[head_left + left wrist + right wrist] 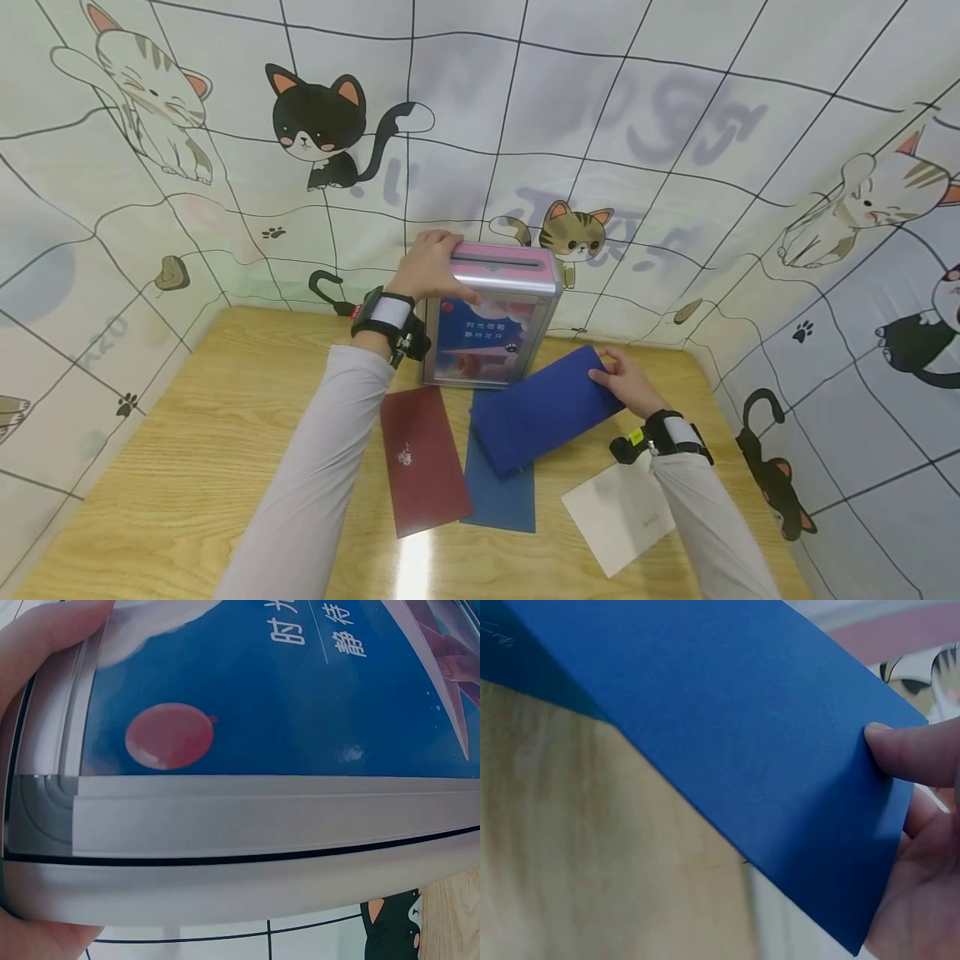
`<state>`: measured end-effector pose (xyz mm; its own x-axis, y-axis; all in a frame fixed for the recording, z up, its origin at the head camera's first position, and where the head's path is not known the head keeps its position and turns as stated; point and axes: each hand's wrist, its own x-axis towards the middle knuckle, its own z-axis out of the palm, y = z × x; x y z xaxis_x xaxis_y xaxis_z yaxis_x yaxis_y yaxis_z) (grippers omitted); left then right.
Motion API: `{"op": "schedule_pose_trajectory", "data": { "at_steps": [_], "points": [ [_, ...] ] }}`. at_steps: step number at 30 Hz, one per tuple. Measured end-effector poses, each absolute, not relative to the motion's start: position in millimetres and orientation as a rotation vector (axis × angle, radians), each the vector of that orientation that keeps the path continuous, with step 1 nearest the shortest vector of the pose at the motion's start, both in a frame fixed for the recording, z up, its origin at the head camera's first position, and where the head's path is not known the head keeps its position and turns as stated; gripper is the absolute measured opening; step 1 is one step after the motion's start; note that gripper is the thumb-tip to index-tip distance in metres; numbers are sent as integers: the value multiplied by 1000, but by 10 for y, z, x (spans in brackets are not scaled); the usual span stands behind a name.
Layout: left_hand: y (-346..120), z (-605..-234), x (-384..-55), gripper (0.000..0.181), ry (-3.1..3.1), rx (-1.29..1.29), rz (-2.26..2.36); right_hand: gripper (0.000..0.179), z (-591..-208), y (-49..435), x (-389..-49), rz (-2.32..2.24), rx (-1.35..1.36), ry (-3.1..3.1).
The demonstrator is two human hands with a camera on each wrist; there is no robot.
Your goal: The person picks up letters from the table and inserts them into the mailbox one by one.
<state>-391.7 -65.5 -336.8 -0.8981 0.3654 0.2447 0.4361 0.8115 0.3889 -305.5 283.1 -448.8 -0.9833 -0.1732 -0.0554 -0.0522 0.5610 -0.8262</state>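
1. The dark-blue envelope [547, 410] sits at the centre of this layout and serves as the hub for the directions, read in the head view. It slants, its right end higher than its left, partly covering a medium-blue envelope [506, 504] at 7 o'clock.
2. The right hand [628, 383], between 2 and 3 o'clock, pinches the right end of the dark-blue envelope; its grip is closed to the paper's thickness, thumb on the face and fingers behind.
3. At 11 o'clock stands a silver letter box [483, 354] with a pink top, a narrow slot [501, 263] along it, and a blue front panel bearing white Chinese characters and a red balloon.
4. The left hand [431, 268], between 10 and 11 o'clock, grips the letter box at its upper left corner; this grip is spread wide, thumb on the front, fingers over the top.
5. A maroon envelope [425, 467] with a white emblem lies at 8 o'clock, overlapping the medium-blue envelope's left edge.
6. A cream envelope [618, 517] lies at 5 o'clock, partly under the right sleeve [708, 517].
7. All rest on a wood-grain desk [240, 433]; beyond, toward 12 o'clock, hangs a cat-print curtain [480, 100].
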Motion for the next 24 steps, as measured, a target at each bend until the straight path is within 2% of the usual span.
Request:
{"op": "schedule_pose_trajectory", "data": {
  "at_steps": [10, 24],
  "points": [
    [-658, -3360, -3914, 109, -2843, -632, -650, 19, -4040, 2552, -3063, -1181, -606, 2851],
    [-653, -3340, -3897, 108, -2852, -633, -651, 20, -3671, 2224, -2964, -708, -960, 3044]
  ]
}}
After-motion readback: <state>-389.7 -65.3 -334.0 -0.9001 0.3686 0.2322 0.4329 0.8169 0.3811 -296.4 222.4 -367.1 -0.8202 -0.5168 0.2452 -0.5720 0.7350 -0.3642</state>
